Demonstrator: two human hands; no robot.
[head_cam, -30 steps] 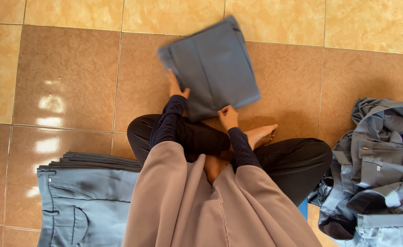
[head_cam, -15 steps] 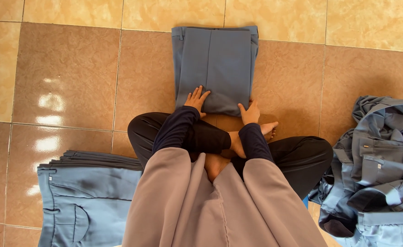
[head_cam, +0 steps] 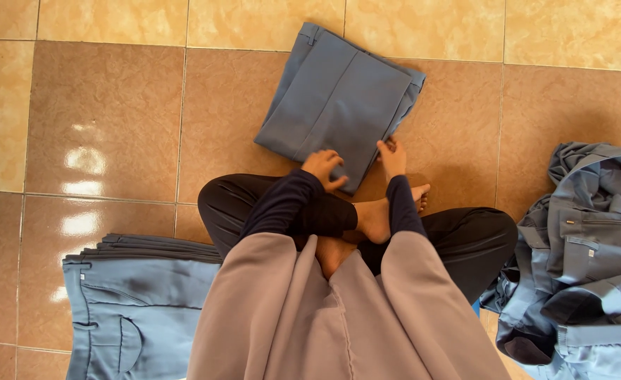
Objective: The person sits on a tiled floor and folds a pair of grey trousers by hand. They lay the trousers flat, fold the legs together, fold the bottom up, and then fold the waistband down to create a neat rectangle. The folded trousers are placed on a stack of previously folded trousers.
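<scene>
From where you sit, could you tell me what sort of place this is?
Probably a home or small garment workroom floor: glossy tan floor tiles, a neat stack of folded trousers, and a loose heap of unfolded clothes.

You sat cross-legged on the tiled floor (head_cam: 106, 119); the folded trousers (head_cam: 339, 102) lay on the tiles straight ahead of your legs, turned askew; your left hand (head_cam: 322, 167) rested on their near edge, and your right hand (head_cam: 393, 156) touched the near corner just beside it; a neat stack of folded trousers (head_cam: 138, 295) sat on the floor to your left, close to your knee; a loose heap of clothes (head_cam: 585, 260) lay to your right, against your other knee.
</scene>
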